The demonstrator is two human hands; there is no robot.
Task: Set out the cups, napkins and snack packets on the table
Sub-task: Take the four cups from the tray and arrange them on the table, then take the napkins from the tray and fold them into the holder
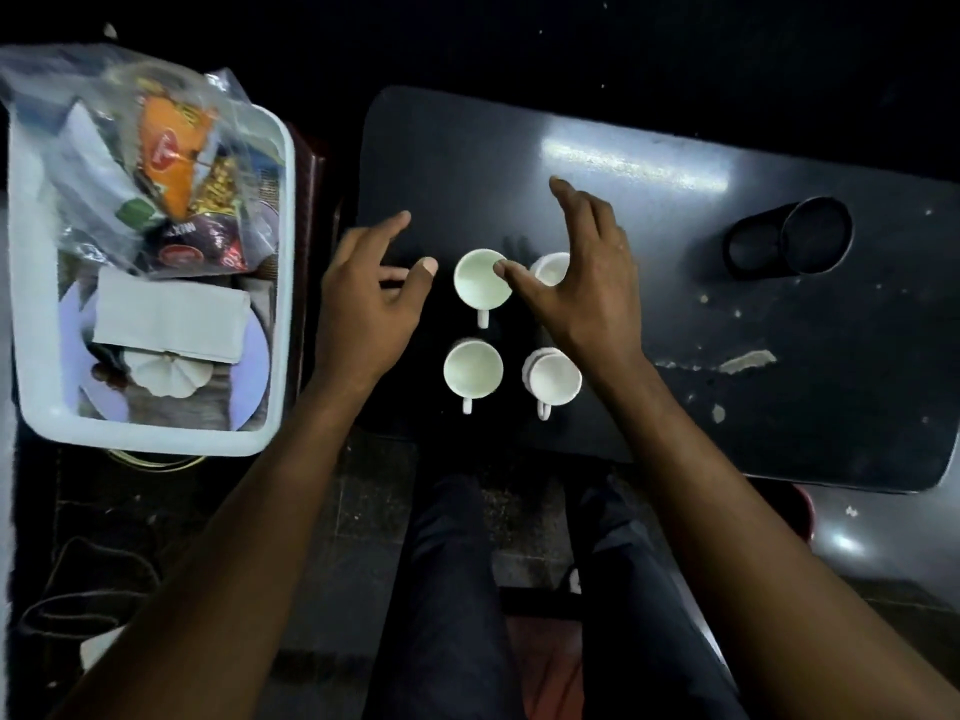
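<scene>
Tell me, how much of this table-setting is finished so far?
Done: four small white ceramic cups stand in a square on the dark table. In hand: the right hand hovers over the far pair, its thumb at the far-left cup's rim; the left hand is open beside them. Left: the folded white napkins and the clear bag of snack packets sit in the pale plastic tub.

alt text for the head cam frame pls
Four white cups stand in a square on a dark table, both hands open above them: right hand, left hand. Napkins and snack packets remain in a white tub at left.
</scene>
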